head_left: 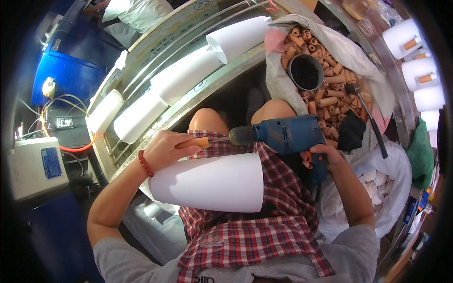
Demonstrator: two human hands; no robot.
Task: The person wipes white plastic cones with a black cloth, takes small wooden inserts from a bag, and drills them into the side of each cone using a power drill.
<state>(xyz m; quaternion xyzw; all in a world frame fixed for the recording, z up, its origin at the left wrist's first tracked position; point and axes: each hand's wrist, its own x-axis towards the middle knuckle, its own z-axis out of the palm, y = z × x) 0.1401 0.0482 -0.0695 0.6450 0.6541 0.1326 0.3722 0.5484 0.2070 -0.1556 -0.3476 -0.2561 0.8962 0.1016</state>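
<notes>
White and smooth, a large cone of yarn (pixel 210 181) lies across the person's lap on a red checked cloth (pixel 245 236), directly under the left hand (pixel 165 148). That hand is clenched around a short tan tube (pixel 196 142), holding it level, its open end pointing toward the right hand. The right hand (pixel 325 158) grips the handle of a blue power drill (pixel 288 135), whose dark chuck and thin bit meet the mouth of the tube, so the two hands face each other just above the knees. As far as can be judged, this one tube is in the middle of being worked while much remains: just beyond the right hand, an open sack (pixel 283 80) is heaped with many like tan tubes (pixel 325 89), with a dark round cup (pixel 305 71) set among them and a black-headed hammer (pixel 365 118) lying on its far side. Below the right forearm a white bag (pixel 387 184) holds pale pieces; whether those are finished I cannot tell. Room is tight: the cone fills the lap below, the sack crowds the right, and beyond the left hand a curved metal rack (pixel 188 101) carries more white cones (pixel 184 73). Farther to the left sit a pale box (pixel 33 165) and orange cable (pixel 75 148).
</notes>
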